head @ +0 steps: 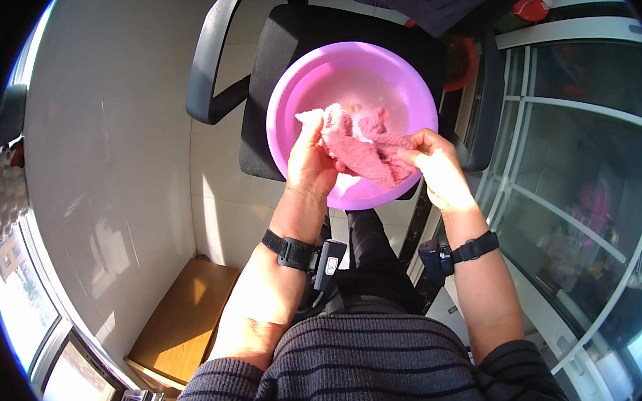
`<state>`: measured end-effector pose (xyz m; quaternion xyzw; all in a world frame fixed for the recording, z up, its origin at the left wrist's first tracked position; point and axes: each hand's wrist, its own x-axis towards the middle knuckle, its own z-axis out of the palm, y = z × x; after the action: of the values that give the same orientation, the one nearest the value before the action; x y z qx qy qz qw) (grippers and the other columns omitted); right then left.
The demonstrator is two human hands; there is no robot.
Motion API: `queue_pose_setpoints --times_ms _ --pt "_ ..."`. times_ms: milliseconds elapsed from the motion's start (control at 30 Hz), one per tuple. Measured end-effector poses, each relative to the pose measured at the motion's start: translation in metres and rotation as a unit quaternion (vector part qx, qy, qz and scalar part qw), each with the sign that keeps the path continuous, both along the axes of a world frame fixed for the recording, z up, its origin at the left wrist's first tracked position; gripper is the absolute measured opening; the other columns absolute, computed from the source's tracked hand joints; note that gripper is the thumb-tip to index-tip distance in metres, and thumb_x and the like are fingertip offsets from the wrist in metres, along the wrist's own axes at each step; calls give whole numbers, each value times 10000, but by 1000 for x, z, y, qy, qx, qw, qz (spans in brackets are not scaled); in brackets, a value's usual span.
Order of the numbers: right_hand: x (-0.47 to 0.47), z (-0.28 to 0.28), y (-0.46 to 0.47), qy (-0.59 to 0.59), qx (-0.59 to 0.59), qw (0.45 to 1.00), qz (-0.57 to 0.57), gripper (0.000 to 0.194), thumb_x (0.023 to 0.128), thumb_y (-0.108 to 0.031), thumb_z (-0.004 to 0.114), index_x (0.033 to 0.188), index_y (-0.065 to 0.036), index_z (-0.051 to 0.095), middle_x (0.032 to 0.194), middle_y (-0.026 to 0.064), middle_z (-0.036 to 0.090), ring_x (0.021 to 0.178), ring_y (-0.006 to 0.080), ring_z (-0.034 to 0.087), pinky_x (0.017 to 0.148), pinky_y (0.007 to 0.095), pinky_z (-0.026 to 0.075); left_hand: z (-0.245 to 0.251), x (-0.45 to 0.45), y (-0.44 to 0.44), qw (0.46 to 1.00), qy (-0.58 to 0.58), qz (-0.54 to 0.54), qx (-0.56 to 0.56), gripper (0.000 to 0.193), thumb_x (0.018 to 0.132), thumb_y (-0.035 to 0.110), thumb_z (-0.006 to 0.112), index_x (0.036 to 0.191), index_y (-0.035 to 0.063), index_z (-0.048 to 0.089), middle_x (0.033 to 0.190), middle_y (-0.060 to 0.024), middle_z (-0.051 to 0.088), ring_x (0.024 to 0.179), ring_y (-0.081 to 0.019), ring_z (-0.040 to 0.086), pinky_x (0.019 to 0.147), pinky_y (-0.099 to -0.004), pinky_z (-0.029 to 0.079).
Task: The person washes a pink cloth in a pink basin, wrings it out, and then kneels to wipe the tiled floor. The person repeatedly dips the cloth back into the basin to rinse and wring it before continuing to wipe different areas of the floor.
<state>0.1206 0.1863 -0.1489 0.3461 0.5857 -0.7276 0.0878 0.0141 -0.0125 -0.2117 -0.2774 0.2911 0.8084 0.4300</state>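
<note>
A crumpled pink cloth [362,150] with a fluffy texture is held over a pink plastic basin [280,111]. Cloudy water [365,84] fills part of the basin. My left hand [310,162] grips the cloth at its left end, palm turned upward. At the other end, my right hand [436,162] pinches an edge of it between thumb and fingers. The underside of the cloth is hidden, so I cannot tell whether it touches the water.
The basin rests on the seat of a black office chair [262,86], whose left armrest [210,65] rises beside it. Dark clothing [424,3] hangs at the chair's back. A wooden cabinet [188,309] stands lower left. A glass-paned sliding door [583,149] runs along the right.
</note>
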Motion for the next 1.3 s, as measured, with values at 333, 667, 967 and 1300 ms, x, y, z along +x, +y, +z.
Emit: queue_pose_setpoints --times_ms 333,667,967,1300 --pt "16 27 20 160 -133 952 -225 221 961 -172 572 1130 -31 593 1107 73 651 1065 178 603 966 370 457 2 -12 -6 987 43 135 -70 396 950 327 617 1252 74 573 1232 -79 619 1139 -254 573 1010 -437 429" --pt "36 15 33 149 -52 954 -256 114 976 -187 584 985 -73 579 1068 101 658 988 212 652 806 360 551 6 -10 -1 989 37 138 -40 350 943 269 638 1217 57 588 1188 -88 639 1110 -254 602 955 -421 491" --pt "24 -2 30 16 -67 954 -292 246 947 -263 650 960 -28 579 885 120 668 753 176 682 660 305 584 12 -38 9 980 96 114 -131 309 921 297 680 1026 9 648 969 -121 695 923 -248 675 854 -407 551" --pt "25 -84 11 -71 299 949 70 387 857 -115 705 1212 -74 557 987 120 646 858 244 674 701 362 546 -2 -33 -23 976 94 98 -172 335 958 306 611 1131 31 528 1195 -217 625 1110 -352 623 931 -495 526"
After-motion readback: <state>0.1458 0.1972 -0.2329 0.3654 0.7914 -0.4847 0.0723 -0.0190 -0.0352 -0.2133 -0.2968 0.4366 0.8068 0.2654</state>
